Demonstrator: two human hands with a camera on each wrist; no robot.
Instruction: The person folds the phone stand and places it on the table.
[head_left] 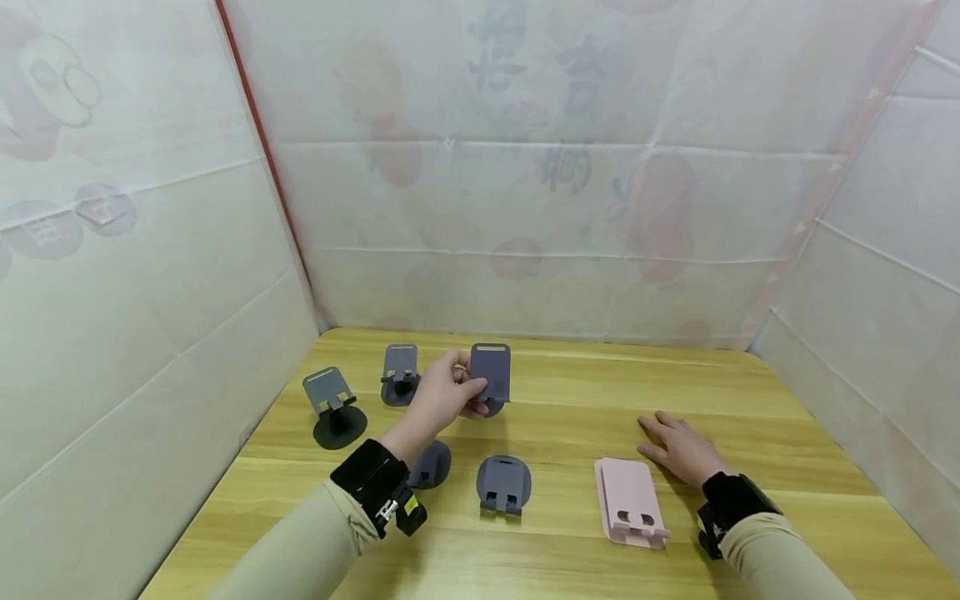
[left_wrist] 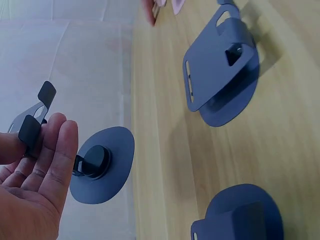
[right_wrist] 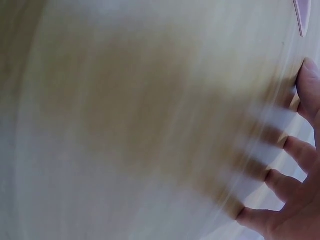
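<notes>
Head view: left hand (head_left: pixel 442 398) pinches the upright plate of a grey phone stand (head_left: pixel 491 375), whose base sits on the wooden table (head_left: pixel 750 392). Right hand (head_left: pixel 684 450) lies flat, fingers straight, holding nothing, just right of a pink stand (head_left: pixel 630 500).

Left wrist view: fingers (left_wrist: pixel 57 155) curl round the stand's lip (left_wrist: pixel 30 132); two more grey stands beyond.

Right wrist view: blurred; fingers (right_wrist: pixel 295 150) spread on the table.
</notes>
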